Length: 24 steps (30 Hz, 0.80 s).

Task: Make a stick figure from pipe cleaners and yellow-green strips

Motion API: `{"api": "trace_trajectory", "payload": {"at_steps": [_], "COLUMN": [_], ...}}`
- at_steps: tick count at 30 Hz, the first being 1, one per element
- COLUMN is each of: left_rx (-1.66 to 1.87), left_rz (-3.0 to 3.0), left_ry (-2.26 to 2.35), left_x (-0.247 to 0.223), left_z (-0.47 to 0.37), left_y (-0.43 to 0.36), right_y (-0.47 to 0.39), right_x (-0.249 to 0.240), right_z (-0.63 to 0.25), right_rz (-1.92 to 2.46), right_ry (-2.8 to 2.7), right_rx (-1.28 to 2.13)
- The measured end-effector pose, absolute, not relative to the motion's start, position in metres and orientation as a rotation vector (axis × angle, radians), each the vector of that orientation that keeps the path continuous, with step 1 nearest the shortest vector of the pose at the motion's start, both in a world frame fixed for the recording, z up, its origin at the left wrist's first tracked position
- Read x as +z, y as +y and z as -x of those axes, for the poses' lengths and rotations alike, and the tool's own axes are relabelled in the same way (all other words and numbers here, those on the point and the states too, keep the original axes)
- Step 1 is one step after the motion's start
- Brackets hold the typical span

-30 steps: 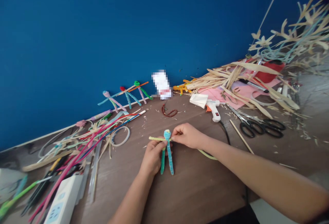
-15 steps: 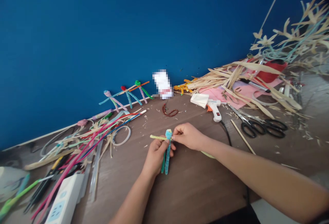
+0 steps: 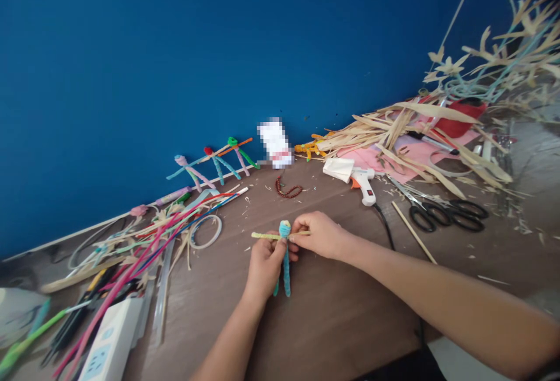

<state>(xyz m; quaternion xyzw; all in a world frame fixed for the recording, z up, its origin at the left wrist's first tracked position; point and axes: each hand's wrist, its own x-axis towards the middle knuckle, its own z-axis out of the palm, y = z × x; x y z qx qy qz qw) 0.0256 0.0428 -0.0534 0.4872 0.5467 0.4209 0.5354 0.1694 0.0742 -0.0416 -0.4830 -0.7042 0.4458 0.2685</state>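
Observation:
A small pipe-cleaner figure [image 3: 286,270] with a light-blue and pale-yellow head and teal legs is upright between my hands. My left hand [image 3: 265,264] pinches its body just below the head, with one leg partly behind the fingers. A yellow pipe cleaner [image 3: 265,236] crosses the figure as arms, sticking out to the left and right. My right hand [image 3: 317,234] is closed at the right side of the body, fingertips on the yellow piece near the neck.
Three pipe-cleaner figures [image 3: 221,162] lean on the blue wall. A glue gun [image 3: 366,185], scissors [image 3: 437,215], a wooden stick [image 3: 413,232] and dried strips [image 3: 394,127] lie right. Left are a tape ring [image 3: 206,231], pipe cleaners [image 3: 149,247] and a power strip [image 3: 109,334]. A bead string [image 3: 287,188] lies ahead.
The yellow piece now shows on the right of the figure, over my right fingers. A long pale strand under my right wrist is gone from view. The figure has shifted slightly.

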Motion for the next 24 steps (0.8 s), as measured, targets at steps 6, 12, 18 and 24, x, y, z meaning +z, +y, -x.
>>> {"api": "trace_trajectory", "payload": {"at_steps": [6,12,18,24], "left_rx": [1.02,1.031,1.034,1.013], "left_rz": [-1.173,-1.236,-1.273,-1.34], "left_ry": [1.338,1.334,1.418,1.439], "left_x": [-0.0574,-0.0608,-0.0535,-0.0544], "left_z": [-0.0249,-0.02,-0.0181,-0.0172], "left_y": [0.0433,0.0443,0.0455,0.0456], "right_y": [0.0705,0.0667,0.0657,0.0644], "right_x": [-0.0323,-0.0317,-0.0331,-0.0378], "right_z": [-0.1685,-0.1653,-0.1642,-0.163], "right_rz": [1.408,1.399,1.366,1.331], "right_ry": [-2.02,-2.087,-2.11,-2.153], "right_rx": [0.977,0.839,0.758,0.689]}}
